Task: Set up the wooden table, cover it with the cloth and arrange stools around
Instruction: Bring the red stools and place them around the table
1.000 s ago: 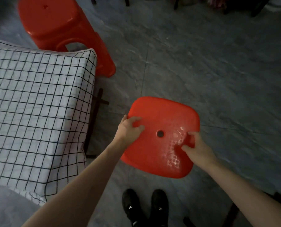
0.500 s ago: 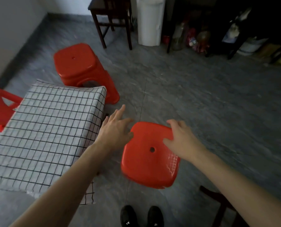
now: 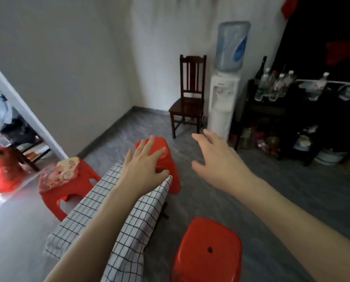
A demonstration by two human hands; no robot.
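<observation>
Both our hands are in the air with spread fingers, and neither grip holds anything. Our left hand point(image 3: 144, 167) hangs over the far end of the surface, and our right hand point(image 3: 216, 159) is beside it, over the bare grey stone floor point(image 3: 292, 200).

The nearest red square plastic stool point(image 3: 208, 251), with a small hole in the seat, stands on the floor just beside the right long edge of the surface, low and near to us, under our right forearm. It lies behind and below both grips, so our right hand is the nearer one if this stool needs any correction.

The surface is a low table covered with a white cloth with thin black checks point(image 3: 113, 210). Its long axis goes away from us, toward the far wall. A second red plastic stool point(image 3: 166, 159) stands at the far short end and is partly hidden by our left hand. A third red plastic stool point(image 3: 72, 186) stands at the left long side, and a printed plastic bag point(image 3: 62, 174) lies on its seat. We judge that the arrangement is nearly finished, though the near end is out of view.

Around us is a small room with white walls. In the far corner stand a dark wooden chair point(image 3: 188, 102) and a white water dispenser point(image 3: 225, 94) with a blue bottle. At the right is a dark shelf with bottles point(image 3: 276, 86).
</observation>
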